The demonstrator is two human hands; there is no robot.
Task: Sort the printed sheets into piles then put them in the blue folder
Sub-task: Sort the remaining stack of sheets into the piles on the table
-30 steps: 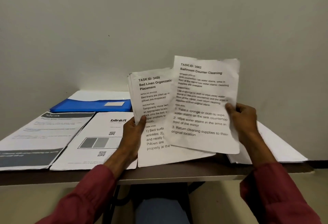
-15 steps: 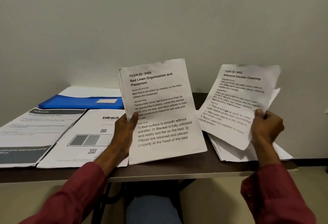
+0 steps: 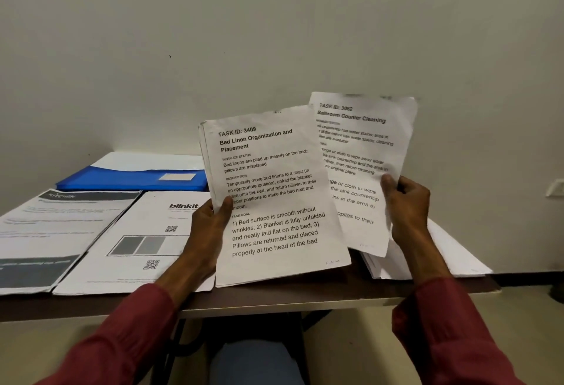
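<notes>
My left hand [image 3: 210, 229] grips a stack of printed sheets [image 3: 274, 201] by its left edge, thumb on the front; the top page reads "Bed Linen Organization and Placement". My right hand [image 3: 407, 207] pinches a single crumpled sheet [image 3: 360, 152] headed "Bathroom Counter Cleaning", held upright just behind the stack's right edge. The blue folder [image 3: 131, 178] lies flat at the back left of the table. On the table lie a "blinkit" pile [image 3: 143, 238], a "Kitchen" pile [image 3: 52, 232] at far left, and a white pile [image 3: 451, 256] at the right under my right wrist.
The dark brown table [image 3: 290, 296] stands against a plain wall [image 3: 274, 33]; its front edge runs just below the held sheets. A white sheet [image 3: 146, 160] sticks out behind the folder. A wall socket [image 3: 555, 187] shows at far right.
My right hand carried the Bathroom sheet out to the right, then brought it back left; it now sits behind the right edge of the stack. The left hand barely moved.
</notes>
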